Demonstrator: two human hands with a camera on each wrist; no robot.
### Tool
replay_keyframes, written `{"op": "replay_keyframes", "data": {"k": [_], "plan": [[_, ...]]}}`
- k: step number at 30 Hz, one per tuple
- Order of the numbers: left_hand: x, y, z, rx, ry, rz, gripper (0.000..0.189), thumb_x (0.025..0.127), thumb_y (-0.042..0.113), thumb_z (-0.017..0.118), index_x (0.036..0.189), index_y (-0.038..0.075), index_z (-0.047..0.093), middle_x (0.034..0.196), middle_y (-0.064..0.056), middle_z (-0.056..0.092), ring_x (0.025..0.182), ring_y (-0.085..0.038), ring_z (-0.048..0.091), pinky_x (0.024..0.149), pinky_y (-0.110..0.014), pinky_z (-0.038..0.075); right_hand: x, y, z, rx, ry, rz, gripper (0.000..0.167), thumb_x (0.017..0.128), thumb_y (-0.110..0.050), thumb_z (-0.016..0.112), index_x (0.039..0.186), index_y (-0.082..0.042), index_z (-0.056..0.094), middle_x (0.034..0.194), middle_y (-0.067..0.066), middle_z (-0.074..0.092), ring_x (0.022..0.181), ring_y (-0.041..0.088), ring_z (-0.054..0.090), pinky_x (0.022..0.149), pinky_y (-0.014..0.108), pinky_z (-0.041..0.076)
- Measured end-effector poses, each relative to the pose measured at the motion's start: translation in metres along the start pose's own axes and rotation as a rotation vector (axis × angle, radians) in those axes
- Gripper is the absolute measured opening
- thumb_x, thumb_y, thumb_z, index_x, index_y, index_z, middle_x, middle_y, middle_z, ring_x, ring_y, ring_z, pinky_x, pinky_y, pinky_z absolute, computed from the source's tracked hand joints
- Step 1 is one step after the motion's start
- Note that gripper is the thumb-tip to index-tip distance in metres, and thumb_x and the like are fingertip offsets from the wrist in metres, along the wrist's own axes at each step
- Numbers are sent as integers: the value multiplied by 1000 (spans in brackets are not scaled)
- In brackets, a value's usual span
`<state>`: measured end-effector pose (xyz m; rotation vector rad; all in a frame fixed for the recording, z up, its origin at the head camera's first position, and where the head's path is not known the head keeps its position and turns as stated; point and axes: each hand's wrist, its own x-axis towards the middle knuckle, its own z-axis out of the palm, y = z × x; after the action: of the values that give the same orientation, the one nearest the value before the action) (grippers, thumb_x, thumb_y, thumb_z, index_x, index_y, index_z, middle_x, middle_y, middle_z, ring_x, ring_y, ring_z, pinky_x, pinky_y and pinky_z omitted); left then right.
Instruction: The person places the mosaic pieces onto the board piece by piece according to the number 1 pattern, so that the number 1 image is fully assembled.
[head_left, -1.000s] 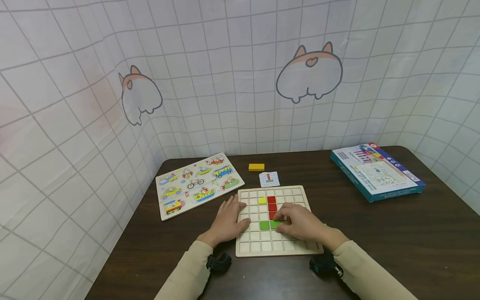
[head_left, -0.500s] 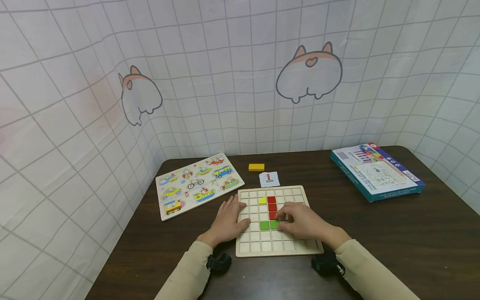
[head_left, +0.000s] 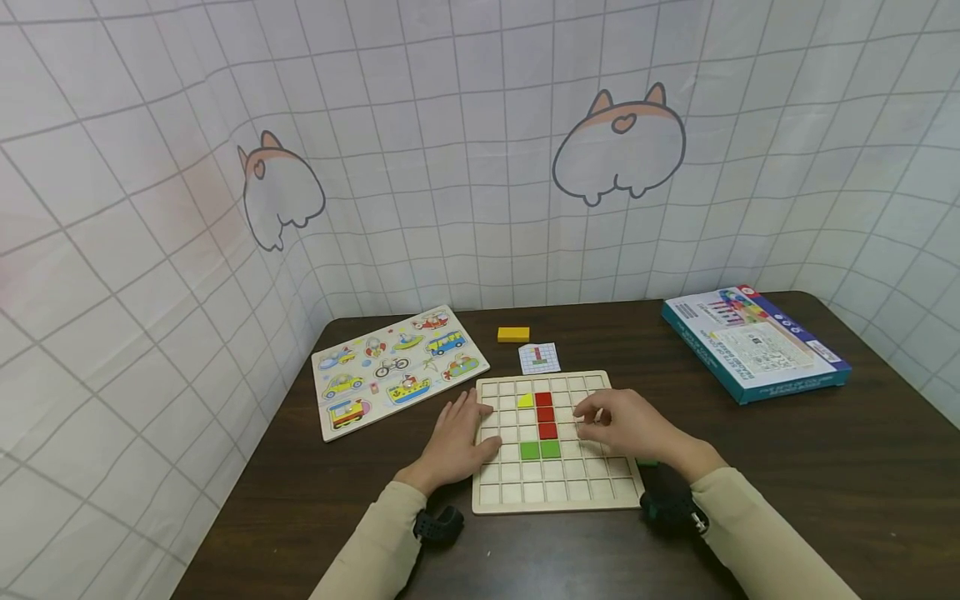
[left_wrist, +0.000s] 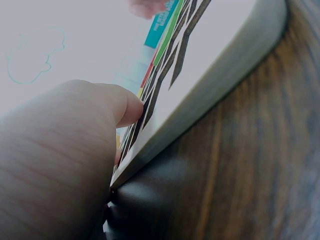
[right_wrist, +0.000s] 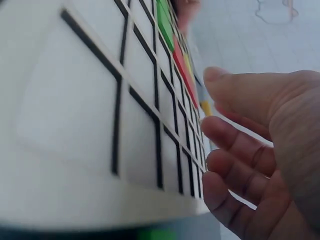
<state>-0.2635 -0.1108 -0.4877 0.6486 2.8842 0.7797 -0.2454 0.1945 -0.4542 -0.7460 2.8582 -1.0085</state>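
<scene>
A wooden grid board (head_left: 510, 493) lies on the table before me. In its cells sit two green squares (head_left: 540, 450), a column of three red squares (head_left: 547, 416) and a yellow piece (head_left: 525, 401) with a cut corner. My left hand (head_left: 448, 443) rests on the board's left edge, fingers extended and thumb reaching onto the cells. Over the right part of the board is my right hand (head_left: 626, 425), thumb and index apart, fingers loosely bent. The right wrist view shows nothing in its fingers (right_wrist: 232, 145). Part of a green thing (head_left: 647, 462) peeks out under that hand.
Behind the board lie a small pattern card (head_left: 539, 358) and a yellow block (head_left: 513, 334). A picture puzzle board (head_left: 397, 367) is at the back left, and a teal-sided box (head_left: 753, 343) at the back right. A grid-patterned curtain (head_left: 480, 208) hangs behind the table.
My right hand has drawn back to the right from the right green square, leaving it in its cell beside the other one. The left hand has stayed in place.
</scene>
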Motion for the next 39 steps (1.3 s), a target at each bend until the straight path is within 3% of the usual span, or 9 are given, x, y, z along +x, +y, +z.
{"op": "replay_keyframes", "data": {"k": [10, 18, 24, 32, 39], "plan": [[-1, -1, 1, -2, 0, -4, 54, 94, 41, 55, 138, 9, 47, 161, -17, 16, 149, -31, 10, 120, -49, 5, -10, 22, -33, -16, -52, 81, 25, 89, -22, 72, 110, -8, 70, 87, -5, 64, 76, 12, 54, 66, 29, 48], [0, -1, 2, -1, 0, -3, 54, 95, 40, 55, 138, 9, 47, 161, -17, 16, 150, -31, 10, 120, -48, 5, -22, 46, -54, -21, -175, 106, 29, 87, -29, 74, 106, -8, 70, 86, -5, 62, 77, 12, 53, 67, 29, 46], [0, -1, 2, 1, -2, -4, 55, 95, 41, 55, 139, 9, 47, 161, -17, 16, 150, -30, 9, 120, -48, 4, -28, 50, -60, 44, -251, 155, 27, 84, -29, 77, 101, -9, 70, 81, -3, 59, 74, 14, 52, 64, 28, 43], [0, -1, 1, -2, 4, 5, 54, 95, 40, 55, 138, 9, 47, 161, -17, 16, 150, -30, 10, 120, -49, 5, -30, 46, -64, 104, -390, 132, 29, 77, -23, 82, 98, -9, 66, 85, 2, 57, 80, 16, 50, 67, 27, 43], [1, -1, 2, 1, 4, -2, 54, 95, 40, 55, 138, 10, 47, 161, -17, 16, 150, -30, 10, 120, -48, 5, -27, 40, -56, 60, -397, 160, 31, 71, -21, 87, 90, -11, 63, 84, 3, 54, 79, 18, 48, 66, 30, 41]]}}
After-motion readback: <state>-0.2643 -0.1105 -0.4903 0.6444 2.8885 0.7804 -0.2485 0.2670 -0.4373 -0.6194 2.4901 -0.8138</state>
